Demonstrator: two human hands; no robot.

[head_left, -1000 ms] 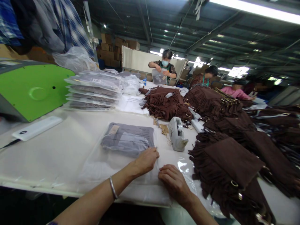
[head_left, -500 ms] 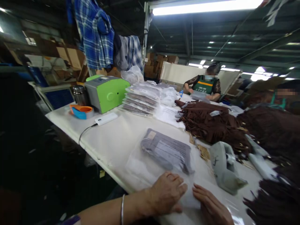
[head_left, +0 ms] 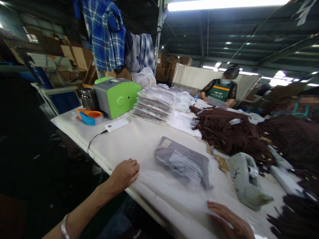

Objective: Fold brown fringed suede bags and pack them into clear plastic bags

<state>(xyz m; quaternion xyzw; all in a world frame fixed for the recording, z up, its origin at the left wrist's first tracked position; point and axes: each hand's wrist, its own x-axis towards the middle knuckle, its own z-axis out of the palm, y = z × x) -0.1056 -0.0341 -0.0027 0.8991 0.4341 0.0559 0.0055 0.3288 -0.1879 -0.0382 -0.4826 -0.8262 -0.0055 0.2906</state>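
A clear plastic bag (head_left: 161,184) lies on the table edge nearest me. Inside it is a folded grey item (head_left: 181,162) with a pale printed panel and a beige tag. My left hand (head_left: 126,174) is closed at the bag's near left corner, its fingers curled and the thumb hidden. At the near right corner, my right hand (head_left: 230,219) has its fingertips on the plastic, which runs between fingers and thumb. The bag's loose end spans the gap between both hands. A grey-white tape dispenser (head_left: 245,181) stands beyond my right hand.
Packed bags are stacked (head_left: 154,104) beside a green-and-grey machine (head_left: 117,98). A white power bank (head_left: 116,125), a tape roll (head_left: 91,117) and a steel flask (head_left: 87,99) sit left. Brown fringed goods (head_left: 231,132) cover the right. A co-worker (head_left: 221,89) handles a bag at the back.
My left hand has moved left, away from my right hand, to the bag's left corner. My right hand stays near its place. The view has shifted slightly.
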